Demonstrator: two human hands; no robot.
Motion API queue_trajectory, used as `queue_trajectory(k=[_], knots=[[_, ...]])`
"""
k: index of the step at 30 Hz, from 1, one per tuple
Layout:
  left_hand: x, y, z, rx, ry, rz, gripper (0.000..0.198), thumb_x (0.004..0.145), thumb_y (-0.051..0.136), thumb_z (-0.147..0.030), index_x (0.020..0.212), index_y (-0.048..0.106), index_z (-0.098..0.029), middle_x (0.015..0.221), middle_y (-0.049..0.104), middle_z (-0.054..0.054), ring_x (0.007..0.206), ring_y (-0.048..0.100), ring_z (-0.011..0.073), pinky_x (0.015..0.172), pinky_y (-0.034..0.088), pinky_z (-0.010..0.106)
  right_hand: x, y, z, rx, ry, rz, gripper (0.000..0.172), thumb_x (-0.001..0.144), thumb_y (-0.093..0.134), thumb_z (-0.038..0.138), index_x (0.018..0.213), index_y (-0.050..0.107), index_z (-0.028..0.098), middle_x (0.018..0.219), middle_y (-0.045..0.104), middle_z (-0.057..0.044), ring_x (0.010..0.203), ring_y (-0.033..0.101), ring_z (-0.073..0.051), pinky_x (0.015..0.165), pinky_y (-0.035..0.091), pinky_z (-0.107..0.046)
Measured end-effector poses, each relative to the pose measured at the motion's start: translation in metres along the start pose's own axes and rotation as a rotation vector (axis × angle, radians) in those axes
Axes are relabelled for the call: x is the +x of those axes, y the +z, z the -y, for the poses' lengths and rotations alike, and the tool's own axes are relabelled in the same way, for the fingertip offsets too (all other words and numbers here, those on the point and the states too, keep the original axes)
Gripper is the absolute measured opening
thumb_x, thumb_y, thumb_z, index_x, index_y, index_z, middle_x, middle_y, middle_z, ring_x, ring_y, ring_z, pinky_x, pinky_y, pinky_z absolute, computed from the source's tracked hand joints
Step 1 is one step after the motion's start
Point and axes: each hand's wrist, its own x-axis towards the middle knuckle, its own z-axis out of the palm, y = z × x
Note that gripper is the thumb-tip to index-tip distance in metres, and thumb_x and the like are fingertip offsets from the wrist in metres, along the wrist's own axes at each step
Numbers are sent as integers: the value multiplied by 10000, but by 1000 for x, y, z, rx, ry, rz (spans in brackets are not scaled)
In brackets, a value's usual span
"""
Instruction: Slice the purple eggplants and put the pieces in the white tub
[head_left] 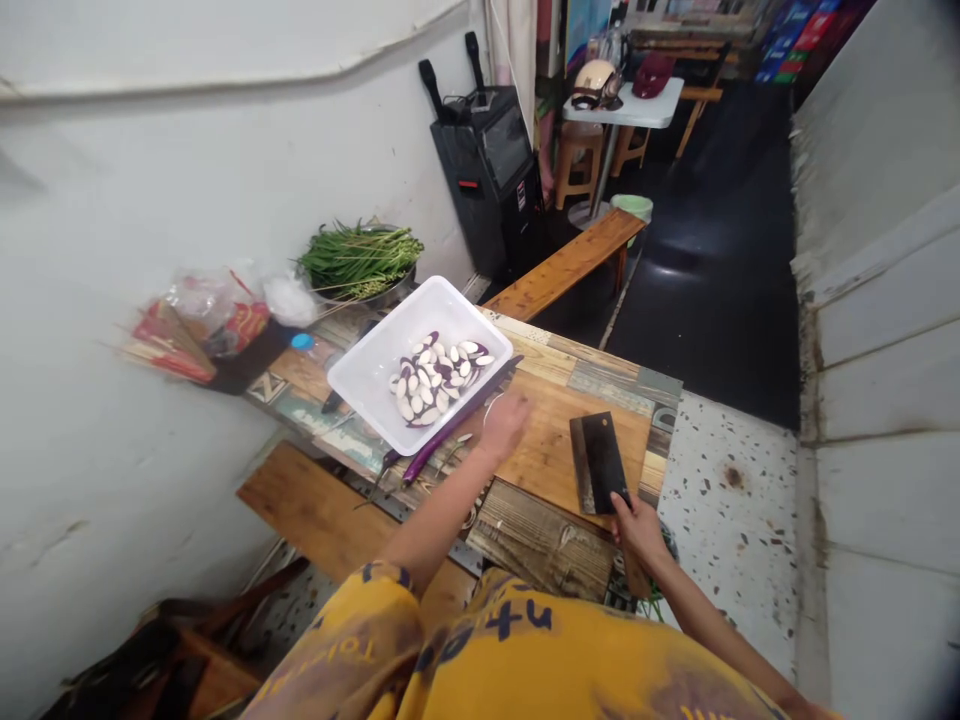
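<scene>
My right hand (637, 528) grips the handle of a dark cleaver (600, 462), whose broad blade lies over the right part of a wooden cutting board (551, 430). At the board's left side is my left hand (506, 422), its fingers curled; anything inside them is hidden. Long purple eggplants (442, 440) lie just left of that hand, between the board and a white plastic tub (360, 385). Inside the tub are many oval eggplant slices (427, 385), white-fleshed with purple skin.
Behind the tub, a metal bowl holds green vegetables (364, 258). Plastic bags and packets (217, 315) sit at the left by the wall, near a blue-capped bottle (304, 343). Wooden benches (574, 262) flank the table. A black speaker (491, 175) stands behind.
</scene>
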Motion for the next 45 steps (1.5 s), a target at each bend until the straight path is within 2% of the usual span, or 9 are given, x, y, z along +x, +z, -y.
queue_trajectory(k=[4, 5, 8, 10, 15, 25, 34, 39, 45], knots=[[-13, -49, 17, 60, -262, -383, 399, 889, 386, -210, 1271, 490, -160, 1348, 409, 154, 1270, 350, 276, 1043, 289, 441, 0, -2, 0, 26, -8, 18, 384, 780, 438, 586, 754, 496, 206, 399, 496, 24, 345, 477, -151, 383, 378, -256], [-17, -51, 18, 42, -225, -362, 394, 892, 383, -212, 1268, 491, -162, 1357, 407, 148, 1285, 338, 269, 1056, 276, 436, 0, -2, 0, 24, -11, 24, 384, 782, 432, 583, 756, 496, 206, 400, 495, 25, 348, 478, -150, 384, 380, -255], [-28, -30, 18, -31, -25, -27, 363, 901, 328, -173, 1192, 546, -154, 1205, 551, 128, 1155, 478, 217, 1008, 352, 357, -1, -3, 2, 19, -13, 37, 381, 789, 418, 578, 735, 484, 208, 405, 493, 28, 356, 485, -149, 390, 388, -254], [-30, -5, 21, 36, -143, 95, 352, 883, 331, -134, 1147, 563, -111, 1103, 595, 147, 1062, 530, 221, 956, 387, 343, -1, -4, 3, 18, -14, 44, 379, 787, 421, 576, 715, 477, 208, 412, 499, 26, 358, 488, -148, 394, 387, -252], [-22, 34, 45, 304, -506, 138, 330, 872, 344, -158, 1111, 545, -53, 1011, 586, 197, 991, 540, 269, 849, 426, 371, 0, -7, 3, 33, -25, 61, 378, 793, 421, 571, 750, 491, 202, 404, 490, 35, 353, 480, -142, 390, 373, -239], [-30, 28, 64, 259, -512, 184, 337, 795, 463, -233, 1087, 564, -98, 1048, 572, 186, 945, 577, 274, 804, 444, 338, -3, -7, 1, 63, -19, 64, 345, 804, 439, 526, 730, 506, 195, 381, 493, 35, 321, 461, -128, 363, 345, -212], [-21, -3, 18, -102, -379, 272, 420, 887, 375, -365, 1250, 483, -185, 979, 650, 83, 891, 620, 227, 769, 457, 291, -5, -13, 6, 84, -32, 72, 346, 805, 426, 526, 756, 502, 192, 390, 493, 38, 326, 462, -131, 361, 346, -221], [-24, 2, -32, -61, -186, 354, 414, 932, 281, -410, 1200, 514, -197, 1001, 644, 91, 905, 609, 228, 755, 441, 297, -6, -27, 3, 131, 4, -16, 350, 801, 429, 538, 767, 492, 195, 383, 480, 44, 321, 454, -128, 356, 337, -218], [-31, 13, -73, 155, -65, 283, 250, 900, 389, -295, 1006, 577, -169, 867, 612, 107, 844, 568, 229, 766, 407, 318, -7, -46, -5, 141, 44, -93, 354, 792, 445, 547, 742, 473, 198, 392, 479, 46, 334, 452, -124, 372, 359, -223]])
